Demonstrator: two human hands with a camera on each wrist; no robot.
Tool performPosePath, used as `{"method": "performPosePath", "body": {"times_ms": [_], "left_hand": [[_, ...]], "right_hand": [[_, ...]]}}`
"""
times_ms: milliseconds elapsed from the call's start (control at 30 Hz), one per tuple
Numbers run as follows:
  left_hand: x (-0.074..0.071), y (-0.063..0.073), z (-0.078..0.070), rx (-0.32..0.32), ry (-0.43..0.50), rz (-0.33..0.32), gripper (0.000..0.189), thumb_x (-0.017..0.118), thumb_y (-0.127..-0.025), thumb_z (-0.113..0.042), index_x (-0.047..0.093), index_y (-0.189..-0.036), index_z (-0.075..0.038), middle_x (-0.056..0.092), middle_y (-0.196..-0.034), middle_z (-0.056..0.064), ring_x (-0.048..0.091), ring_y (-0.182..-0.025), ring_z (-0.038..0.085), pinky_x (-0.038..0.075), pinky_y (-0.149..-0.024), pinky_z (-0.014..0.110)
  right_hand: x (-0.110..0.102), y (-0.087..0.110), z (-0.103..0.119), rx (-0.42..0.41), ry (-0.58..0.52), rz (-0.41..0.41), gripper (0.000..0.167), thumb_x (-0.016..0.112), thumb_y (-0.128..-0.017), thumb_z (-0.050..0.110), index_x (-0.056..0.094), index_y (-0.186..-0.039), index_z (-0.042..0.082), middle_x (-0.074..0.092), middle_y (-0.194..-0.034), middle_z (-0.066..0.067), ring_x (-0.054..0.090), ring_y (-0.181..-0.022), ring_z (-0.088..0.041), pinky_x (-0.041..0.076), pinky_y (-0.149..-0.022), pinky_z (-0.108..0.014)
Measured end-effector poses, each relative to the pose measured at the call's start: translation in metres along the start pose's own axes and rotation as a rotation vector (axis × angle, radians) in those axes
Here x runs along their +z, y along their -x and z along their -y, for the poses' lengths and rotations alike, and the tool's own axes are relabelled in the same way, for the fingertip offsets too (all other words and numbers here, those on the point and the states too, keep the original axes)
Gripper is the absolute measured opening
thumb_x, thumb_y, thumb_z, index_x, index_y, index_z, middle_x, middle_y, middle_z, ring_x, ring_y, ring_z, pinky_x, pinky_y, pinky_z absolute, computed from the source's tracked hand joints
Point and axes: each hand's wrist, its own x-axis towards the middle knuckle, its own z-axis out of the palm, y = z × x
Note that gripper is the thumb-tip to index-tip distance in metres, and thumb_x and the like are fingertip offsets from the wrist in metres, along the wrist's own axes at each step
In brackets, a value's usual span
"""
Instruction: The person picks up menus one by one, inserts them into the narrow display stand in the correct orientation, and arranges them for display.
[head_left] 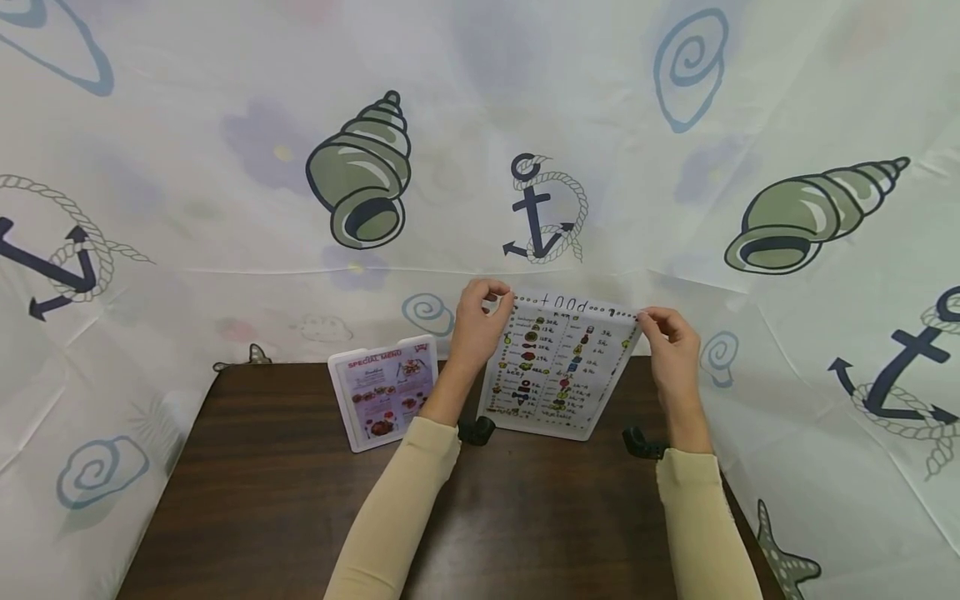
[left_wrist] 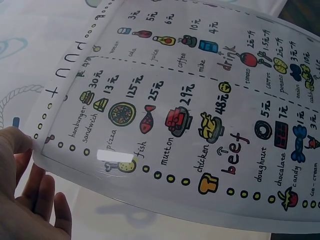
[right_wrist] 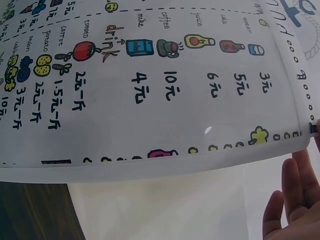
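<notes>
A glossy white hand-drawn food menu [head_left: 557, 367] is tilted up above the back of the table, its lower edge at or near the tabletop. My left hand [head_left: 478, 323] pinches its upper left corner between thumb and fingers. At the upper right corner, my right hand [head_left: 675, 343] pinches the sheet too. In the left wrist view, food drawings, English words and prices cover the menu [left_wrist: 150, 120]; the drink column of the menu [right_wrist: 190, 100] fills much of the right wrist view. Left of it leans a smaller white-bordered special menu [head_left: 386, 392], partly behind my left arm.
The dark brown wooden table [head_left: 540, 517] extends toward me. Behind and beside it hangs a pale cloth [head_left: 465, 167] printed with shells, anchors and swirls. Black wrist mounts [head_left: 643, 444] stick out from both wrists, just in front of the menu.
</notes>
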Motion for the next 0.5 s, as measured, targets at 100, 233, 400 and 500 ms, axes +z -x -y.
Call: {"method": "performPosePath", "body": {"times_ms": [100, 233, 400, 500], "left_hand": [[0.0001, 0.001, 0.002, 0.0, 0.002, 0.004, 0.018, 0.064, -0.109, -0.021, 0.071, -0.117, -0.007, 0.066, -0.121, 0.012, 0.059, -0.114, 0.028, 0.046, -0.095, 0.035], [-0.0001, 0.0025, 0.0033, -0.014, 0.023, 0.016, 0.018, 0.063, -0.11, -0.021, 0.07, -0.118, -0.007, 0.064, -0.12, 0.012, 0.058, -0.114, 0.028, 0.047, -0.094, 0.035], [-0.0002, 0.0034, 0.0046, -0.038, 0.054, 0.031, 0.02, 0.062, -0.111, -0.023, 0.069, -0.121, -0.007, 0.063, -0.122, 0.012, 0.058, -0.116, 0.028, 0.048, -0.094, 0.035], [-0.0002, 0.0039, 0.0055, -0.049, 0.077, 0.041, 0.021, 0.062, -0.111, -0.024, 0.068, -0.123, -0.007, 0.063, -0.123, 0.013, 0.058, -0.116, 0.028, 0.048, -0.094, 0.035]], "right_hand": [[0.0004, 0.0004, -0.002, 0.013, 0.013, 0.005, 0.031, 0.072, -0.105, 0.029, 0.074, -0.121, 0.002, 0.067, -0.102, 0.013, 0.056, -0.106, -0.009, 0.035, -0.103, -0.033], [0.001, 0.001, -0.0038, 0.019, 0.011, 0.011, 0.033, 0.072, -0.106, 0.027, 0.073, -0.123, 0.0, 0.066, -0.101, 0.013, 0.056, -0.105, -0.008, 0.036, -0.101, -0.031], [0.0015, 0.0023, -0.0047, 0.01, 0.005, 0.018, 0.034, 0.071, -0.106, 0.027, 0.073, -0.125, -0.001, 0.067, -0.103, 0.012, 0.057, -0.105, -0.008, 0.038, -0.099, -0.029], [0.0012, 0.0036, -0.0052, 0.01, 0.005, 0.017, 0.034, 0.071, -0.106, 0.028, 0.073, -0.125, 0.0, 0.067, -0.104, 0.011, 0.057, -0.105, -0.009, 0.039, -0.1, -0.029]]}}
